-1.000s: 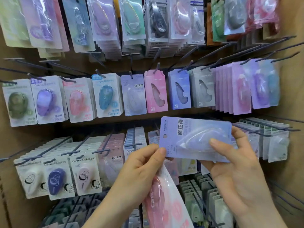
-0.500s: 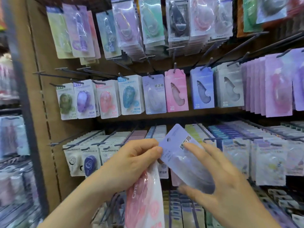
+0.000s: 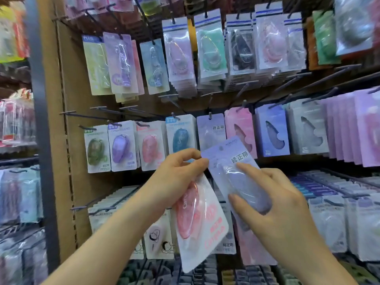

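In the head view, the left hand (image 3: 181, 175) is holding the pink pack (image 3: 202, 225), its grip curled round the pack's top. Its thumb and forefinger seem to be touching the upper corner of the lilac pack (image 3: 226, 156). The right hand (image 3: 285, 204) is clasping that pack's lower half, fingers curled over the blister. The lilac pack is hovering tilted, just below the matching packs on their peg (image 3: 210, 115). Hanging looks not yet done, and the pink pack is waiting.

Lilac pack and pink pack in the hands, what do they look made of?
Lilac pack: matt printed card, probably, under a clear glossy plastic blister that glints. Pink pack: glossy white backing, card or plastic film, unclear which, with a clear shiny blister over the pink piece.
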Demonstrator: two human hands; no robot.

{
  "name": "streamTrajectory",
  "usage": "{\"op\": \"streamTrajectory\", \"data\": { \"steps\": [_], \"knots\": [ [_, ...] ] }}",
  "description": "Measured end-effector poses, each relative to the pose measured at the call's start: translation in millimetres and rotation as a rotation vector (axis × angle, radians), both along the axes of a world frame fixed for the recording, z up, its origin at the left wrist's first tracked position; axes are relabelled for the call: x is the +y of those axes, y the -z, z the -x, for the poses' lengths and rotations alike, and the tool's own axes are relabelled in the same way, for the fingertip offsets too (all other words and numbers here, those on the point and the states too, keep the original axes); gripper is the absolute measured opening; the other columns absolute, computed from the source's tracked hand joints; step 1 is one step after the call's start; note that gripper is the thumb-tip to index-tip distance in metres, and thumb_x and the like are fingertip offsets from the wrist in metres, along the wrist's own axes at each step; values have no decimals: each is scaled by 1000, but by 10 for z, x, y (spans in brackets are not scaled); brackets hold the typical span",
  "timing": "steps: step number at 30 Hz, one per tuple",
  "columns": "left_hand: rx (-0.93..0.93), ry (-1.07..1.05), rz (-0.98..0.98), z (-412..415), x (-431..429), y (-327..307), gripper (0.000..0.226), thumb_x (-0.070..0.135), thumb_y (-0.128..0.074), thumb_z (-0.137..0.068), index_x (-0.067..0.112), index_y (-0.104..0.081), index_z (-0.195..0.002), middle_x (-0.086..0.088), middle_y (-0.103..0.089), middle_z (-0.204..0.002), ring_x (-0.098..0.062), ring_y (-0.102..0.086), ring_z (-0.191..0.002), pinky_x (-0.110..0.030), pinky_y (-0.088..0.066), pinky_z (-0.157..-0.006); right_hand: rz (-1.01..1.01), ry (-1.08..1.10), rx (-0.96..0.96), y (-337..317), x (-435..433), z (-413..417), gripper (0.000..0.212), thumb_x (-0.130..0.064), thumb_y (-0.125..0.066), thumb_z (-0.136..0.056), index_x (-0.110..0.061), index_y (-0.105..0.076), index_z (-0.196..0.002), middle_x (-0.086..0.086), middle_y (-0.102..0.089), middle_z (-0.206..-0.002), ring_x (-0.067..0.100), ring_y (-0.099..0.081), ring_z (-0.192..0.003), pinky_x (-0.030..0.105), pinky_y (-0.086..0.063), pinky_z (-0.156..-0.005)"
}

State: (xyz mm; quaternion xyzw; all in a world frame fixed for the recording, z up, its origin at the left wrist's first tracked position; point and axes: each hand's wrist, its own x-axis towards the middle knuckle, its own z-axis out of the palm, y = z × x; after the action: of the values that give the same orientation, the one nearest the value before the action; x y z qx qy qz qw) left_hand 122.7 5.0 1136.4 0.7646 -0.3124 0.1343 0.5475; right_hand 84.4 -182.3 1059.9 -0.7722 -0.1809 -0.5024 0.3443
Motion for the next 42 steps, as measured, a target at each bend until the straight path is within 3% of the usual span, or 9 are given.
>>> {"op": "streamTrajectory", "data": {
  "steps": [4, 9, 12, 19, 28, 32, 35, 40, 42],
  "knots": [
    [-5, 37, -19, -241, 49, -157, 31, 37, -65, -86, 7, -63, -90, -18, -60, -83, -26, -53, -72, -40, -46, -74, -65, 58, -1, -341, 250, -231, 58, -47, -67, -82, -38, -52, -137, -9, -52, -114, -3, -45, -98, -1, -32, -82],
    [-72, 19, 9, -488, 51, -333, 25, 24, -60, -94, 7, -66, -77, -6, -57, -69, -19, -53, -64, -29, -44, -65, -123, 142, 0, -619, 408, -467, 58, -43, -69, -85, -32, -52, -139, 1, -55, -119, 14, -52, -111, 16, -31, -85],
    [-121, 12, -23, -612, 30, -407, 23, 26, -60, -94, 8, -69, -83, -3, -59, -68, -13, -54, -60, -25, -44, -62, -148, 180, -4, -690, 444, -538, 59, -46, -68, -84, -32, -52, -139, -1, -55, -118, 6, -48, -104, 11, -28, -79],
    [-122, 78, 4, -734, 36, -443, 23, 21, -60, -94, 4, -67, -80, -2, -55, -63, -11, -49, -51, -19, -41, -52, -134, 242, 15, -744, 474, -538, 59, -49, -67, -84, -34, -52, -139, 0, -58, -127, 12, -51, -118, 13, -29, -84],
    [-101, 84, -49, -775, 101, -488, 37, 21, -58, -94, 23, -63, -57, 3, -55, -58, -12, -52, -54, -27, -43, -61, -51, 311, 73, -802, 554, -497, 57, -58, -61, -82, -38, -54, -135, 1, -63, -127, 20, -53, -120, 35, -44, -98],
    [-107, 11, -77, -838, 51, -505, 26, 23, -59, -94, 9, -67, -74, 1, -56, -59, -9, -51, -49, -24, -44, -59, -37, 373, 139, -839, 549, -557, 58, -63, -54, -83, -43, -49, -137, -5, -62, -129, 20, -54, -120, 39, -47, -95],
    [-141, -78, -149, -928, 27, -504, 25, 27, -58, -94, 17, -65, -72, 8, -57, -56, -3, -51, -46, -21, -43, -56, 49, 533, 230, -859, 555, -623, 59, -63, -51, -85, -38, -41, -138, -1, -64, -121, 27, -58, -110, 38, -49, -84],
    [-396, -282, -366, -991, 174, -450, 15, 39, -47, -97, 36, -61, -94, 11, -65, -93, -11, -60, -85, -37, -51, -80, 101, 673, 236, -963, 583, -812, 50, -55, -53, -91, -18, -45, -123, 7, -63, -113, 33, -59, -104, 38, -44, -73],
    [-440, -264, -401, -975, 255, -416, 20, 32, -40, -102, 35, -60, -100, 13, -60, -85, -8, -56, -78, -34, -47, -72, 133, 694, 235, -992, 599, -919, 47, -52, -51, -93, -17, -45, -123, 7, -61, -117, 34, -58, -105, 36, -39, -71]
  ]
}}
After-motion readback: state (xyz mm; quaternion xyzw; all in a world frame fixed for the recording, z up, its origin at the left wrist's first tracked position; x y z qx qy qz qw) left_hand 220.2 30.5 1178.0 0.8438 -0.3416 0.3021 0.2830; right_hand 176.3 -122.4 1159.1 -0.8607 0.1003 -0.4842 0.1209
